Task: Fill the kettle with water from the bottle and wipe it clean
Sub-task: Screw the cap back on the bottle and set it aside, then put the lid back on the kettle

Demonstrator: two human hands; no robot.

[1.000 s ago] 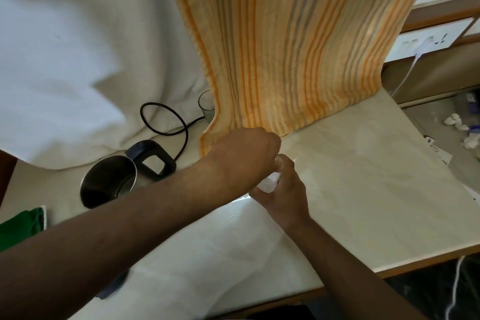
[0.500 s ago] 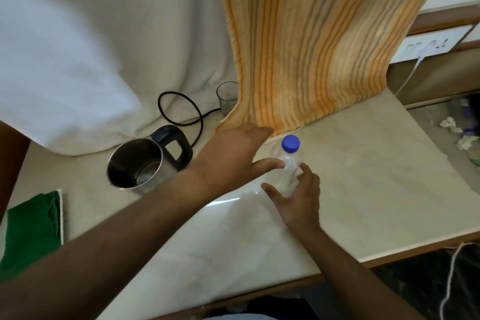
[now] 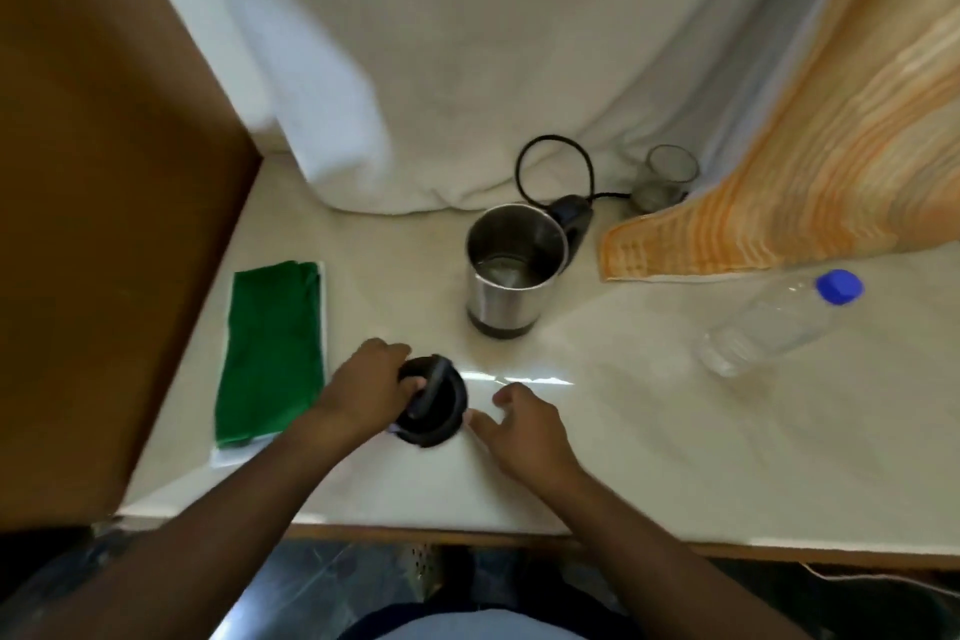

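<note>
A steel kettle [image 3: 511,270] stands uncovered in the middle of the pale counter [image 3: 675,442], with some water at its bottom. Its black lid [image 3: 434,403] rests on the counter in front of it, and my left hand [image 3: 366,387] grips the lid by its handle. My right hand [image 3: 522,424] hovers just right of the lid, fingers apart and holding nothing. The clear plastic bottle [image 3: 779,322] with a blue cap stands at the right, away from both hands. A folded green cloth [image 3: 272,351] lies at the left.
A black cord [image 3: 553,169] loops behind the kettle. A glass tumbler [image 3: 665,177] stands at the back beside an orange striped cloth [image 3: 810,182]. White fabric [image 3: 441,57] hangs behind. A brown wooden panel [image 3: 104,172] borders the left; the counter's front edge runs below my wrists.
Both hands have left the bottle, which now stands capped at the right. The view swung left. My left hand has taken hold of the kettle lid.
</note>
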